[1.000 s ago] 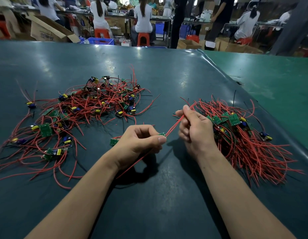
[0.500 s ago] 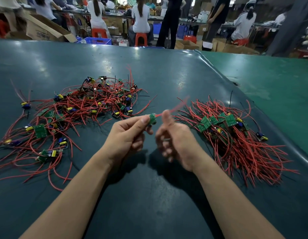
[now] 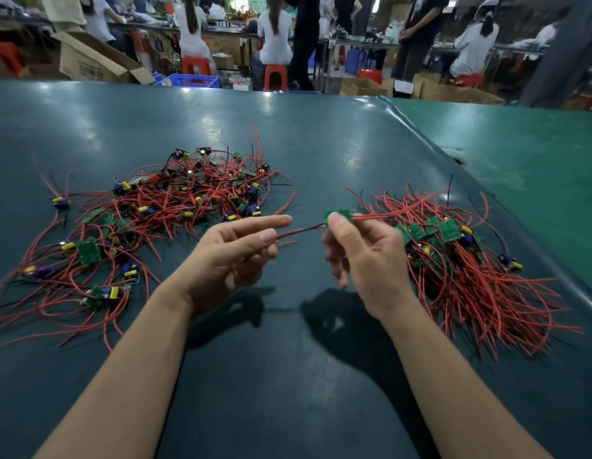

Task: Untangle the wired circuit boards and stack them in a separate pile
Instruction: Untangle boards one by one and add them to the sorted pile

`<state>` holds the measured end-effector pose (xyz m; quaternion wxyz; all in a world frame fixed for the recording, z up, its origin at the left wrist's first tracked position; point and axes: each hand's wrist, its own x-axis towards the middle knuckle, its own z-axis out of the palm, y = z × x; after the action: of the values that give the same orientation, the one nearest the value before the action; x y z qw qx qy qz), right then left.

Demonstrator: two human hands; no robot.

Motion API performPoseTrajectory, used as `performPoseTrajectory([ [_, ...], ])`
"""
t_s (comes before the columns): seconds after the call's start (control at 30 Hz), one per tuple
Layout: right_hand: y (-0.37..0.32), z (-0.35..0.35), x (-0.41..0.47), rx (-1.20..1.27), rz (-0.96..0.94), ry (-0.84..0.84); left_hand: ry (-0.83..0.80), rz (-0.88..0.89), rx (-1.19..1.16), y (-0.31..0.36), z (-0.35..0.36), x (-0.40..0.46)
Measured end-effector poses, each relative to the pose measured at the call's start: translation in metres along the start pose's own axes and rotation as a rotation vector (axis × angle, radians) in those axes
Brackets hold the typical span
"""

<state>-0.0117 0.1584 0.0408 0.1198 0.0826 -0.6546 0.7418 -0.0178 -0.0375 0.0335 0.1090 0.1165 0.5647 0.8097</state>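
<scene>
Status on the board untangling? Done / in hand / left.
Done: a stacked pile of boards lies on the right, wires roughly combed one way.
In hand: the right hand pinches one green board, its red wires trailing over that pile; the left hand has loose fingers by its short leads.
Left: the tangled heap on the left looks at least as large.

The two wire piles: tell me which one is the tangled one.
The left pile: its red wires loop and cross every way. The right pile has its wires lying roughly parallel, boards grouped at one end.
</scene>
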Motion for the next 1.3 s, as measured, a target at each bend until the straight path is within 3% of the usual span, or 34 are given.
performPoseTrajectory([
  [0.13,0.006,-0.008,0.002,-0.468,-0.394,0.266,0.129,0.093,-0.085,0.002,-0.003,0.002],
  [0.2,0.008,-0.007,0.004,-0.504,-0.479,0.386,0.220,0.142,-0.131,0.002,-0.003,0.003],
  [0.33,0.000,-0.017,0.015,0.135,-0.137,0.619,0.421,0.289,-0.142,0.001,-0.007,0.005],
  [0.4,0.006,-0.021,0.020,0.263,0.049,0.658,0.538,0.418,0.078,-0.002,-0.006,0.006],
  [0.57,0.015,-0.017,0.023,0.307,0.216,0.631,0.793,0.651,1.193,-0.012,-0.001,-0.002],
  [0.63,0.015,-0.019,0.024,0.303,0.229,0.611,0.761,0.543,1.352,-0.010,-0.003,-0.004],
  [0.77,0.018,-0.016,0.021,0.291,0.280,0.549,0.687,0.013,1.579,-0.007,-0.009,-0.005],
  [0.9,0.019,-0.012,0.019,0.260,0.270,0.477,0.613,-0.095,1.474,-0.010,-0.014,-0.005],
  [1.03,0.019,-0.011,0.017,0.241,0.276,0.429,0.482,0.025,1.435,-0.016,-0.013,-0.005],
  [1.1,0.018,-0.010,0.017,0.217,0.288,0.403,0.447,0.173,1.365,-0.018,-0.010,-0.004],
  [1.2,0.017,-0.007,0.014,0.137,0.339,0.286,0.437,0.389,1.081,-0.019,0.002,-0.001],
  [1.3,0.016,0.002,0.007,0.045,0.464,-0.022,0.452,0.448,0.623,-0.019,0.017,0.002],
])
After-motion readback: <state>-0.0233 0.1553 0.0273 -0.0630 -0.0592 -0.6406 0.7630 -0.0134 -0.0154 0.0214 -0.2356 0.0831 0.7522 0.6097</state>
